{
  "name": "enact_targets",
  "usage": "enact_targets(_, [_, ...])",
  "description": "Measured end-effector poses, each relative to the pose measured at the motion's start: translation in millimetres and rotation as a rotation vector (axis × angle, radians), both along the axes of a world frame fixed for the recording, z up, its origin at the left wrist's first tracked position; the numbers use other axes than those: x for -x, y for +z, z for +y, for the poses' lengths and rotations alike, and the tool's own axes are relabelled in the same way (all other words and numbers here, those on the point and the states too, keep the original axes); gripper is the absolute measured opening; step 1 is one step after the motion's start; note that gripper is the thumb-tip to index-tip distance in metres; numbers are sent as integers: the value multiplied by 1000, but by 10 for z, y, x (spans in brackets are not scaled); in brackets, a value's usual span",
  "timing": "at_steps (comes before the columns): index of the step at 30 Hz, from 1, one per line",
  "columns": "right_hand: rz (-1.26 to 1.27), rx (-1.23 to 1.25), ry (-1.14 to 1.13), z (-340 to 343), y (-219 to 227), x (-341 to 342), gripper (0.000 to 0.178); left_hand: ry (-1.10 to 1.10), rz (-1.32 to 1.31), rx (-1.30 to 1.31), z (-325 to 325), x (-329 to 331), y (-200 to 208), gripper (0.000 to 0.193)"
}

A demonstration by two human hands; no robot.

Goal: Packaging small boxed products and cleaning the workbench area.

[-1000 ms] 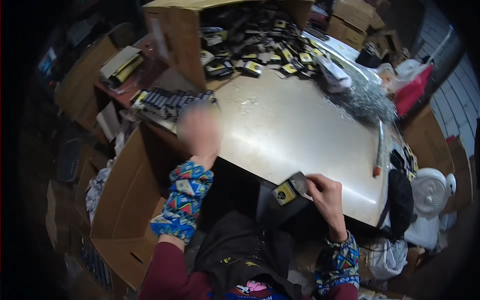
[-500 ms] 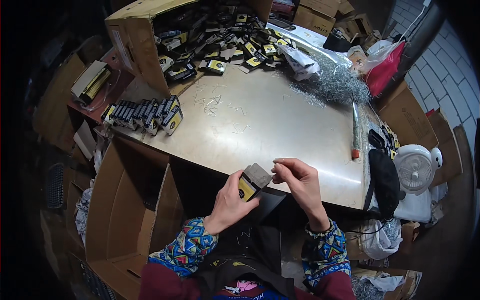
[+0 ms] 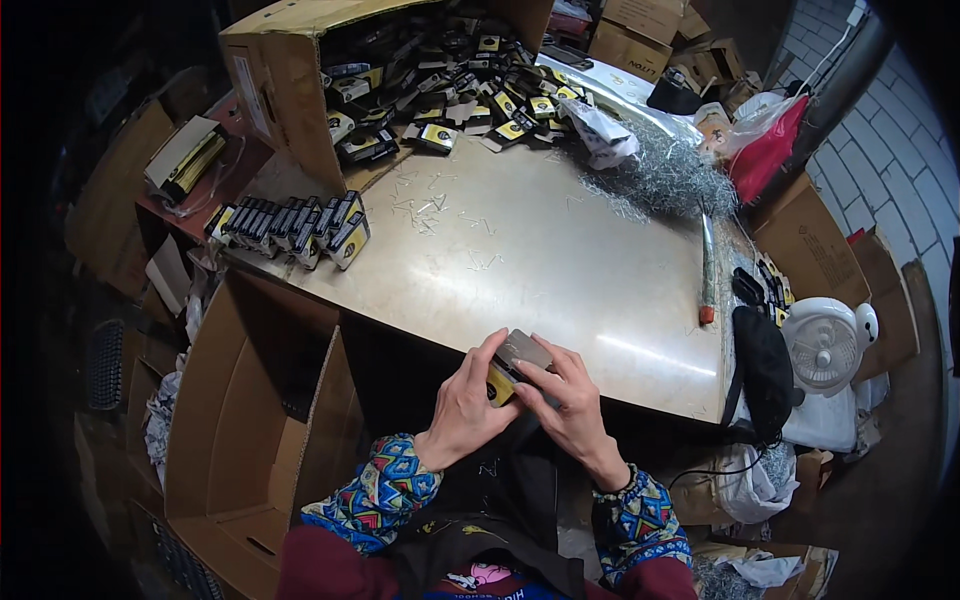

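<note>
A small black, yellow and white carton [image 3: 500, 384] with a grey flap sits between my two hands, just off the table's near edge. My left hand [image 3: 462, 410] wraps its left side. On the other side my right hand [image 3: 572, 402] has its fingers over the grey flap and its thumb low on the carton. Whether the flap is fully closed is hidden by my fingers. Thin bent metal wire pieces [image 3: 428, 212] lie scattered on the metal tabletop [image 3: 550, 265] beyond my hands.
A large cardboard box [image 3: 285, 90] on its side spills many similar cartons [image 3: 435, 137]. Stacked cartons [image 3: 300, 228] line the table's left edge. A heap of wire pieces [image 3: 665, 170] lies far right, with a red-ended rod [image 3: 708, 270] and white fan [image 3: 824, 345] nearer. An open cardboard box [image 3: 225, 400] stands lower left.
My right hand has moved left from beside the carton and now grips it, fingers on the flap. My left hand still holds the carton. The view has shifted slightly.
</note>
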State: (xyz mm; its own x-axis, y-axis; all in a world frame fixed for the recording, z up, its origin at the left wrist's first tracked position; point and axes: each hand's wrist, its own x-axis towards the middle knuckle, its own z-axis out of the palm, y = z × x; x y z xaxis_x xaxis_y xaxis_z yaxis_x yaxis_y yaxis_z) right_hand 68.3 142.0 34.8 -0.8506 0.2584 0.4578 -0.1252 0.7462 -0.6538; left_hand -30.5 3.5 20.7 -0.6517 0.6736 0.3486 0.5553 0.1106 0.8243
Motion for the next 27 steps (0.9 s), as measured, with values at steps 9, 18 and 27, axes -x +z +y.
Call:
enact_targets(9, [140,99,-82,-105,22,46,34,39,3,-26,-50,16,-23,78])
enact_targets(18, [111,-31,-78,-92,68,82,32,30,63,-32,-35,3,19,74])
enact_targets(27, [-55,239,-45,-145,-25,14,32,22,71,2,-58,23,-54,71])
